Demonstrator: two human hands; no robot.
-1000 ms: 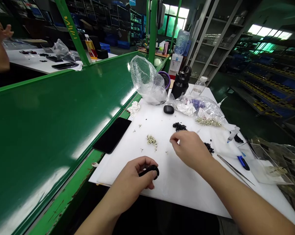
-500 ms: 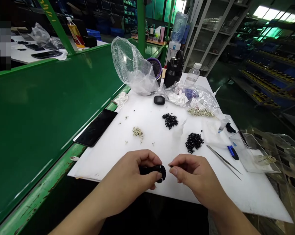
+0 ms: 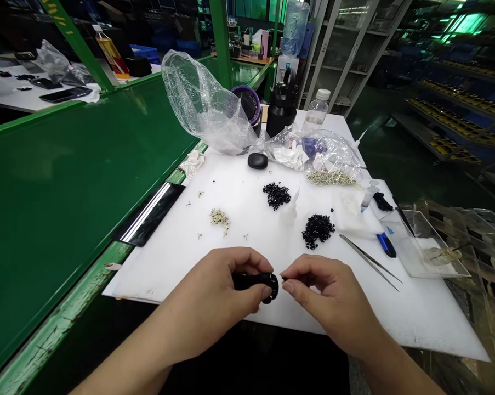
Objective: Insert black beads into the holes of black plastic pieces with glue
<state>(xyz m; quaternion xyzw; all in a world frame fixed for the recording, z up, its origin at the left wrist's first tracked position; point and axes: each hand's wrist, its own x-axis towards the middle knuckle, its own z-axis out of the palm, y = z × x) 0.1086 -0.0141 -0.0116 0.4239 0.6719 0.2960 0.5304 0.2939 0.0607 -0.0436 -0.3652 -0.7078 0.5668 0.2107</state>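
Note:
Fingers and thumb of my left hand [image 3: 231, 296] are wrapped round a black rounded part [image 3: 274, 286], whose end shows past the thumb. Just to its right, my right hand [image 3: 325, 293] pinches a tiny dark piece [image 3: 284, 278] between thumb and index finger, a small gap away from the black part. Beyond my hands lie two piles of small black pieces, one nearer [image 3: 318, 230] and one farther [image 3: 276, 196]. A small heap of pale pieces [image 3: 220, 218] is at the left. Metal tweezers [image 3: 370, 262] rest to the right of my right hand.
A black phone-like slab [image 3: 151, 214] lies at the left edge of the white board [image 3: 169, 263]. Clear plastic bags [image 3: 214, 109], a black flask [image 3: 280, 112] and a bottle [image 3: 317, 109] stand at the back. A blue-handled tool [image 3: 386, 245] and clear tray [image 3: 424, 271] are at the right.
The camera view has shifted, so the board's items appear a little farther left and higher. Both hands keep their holds, and the tiny piece is slightly nearer the black part.

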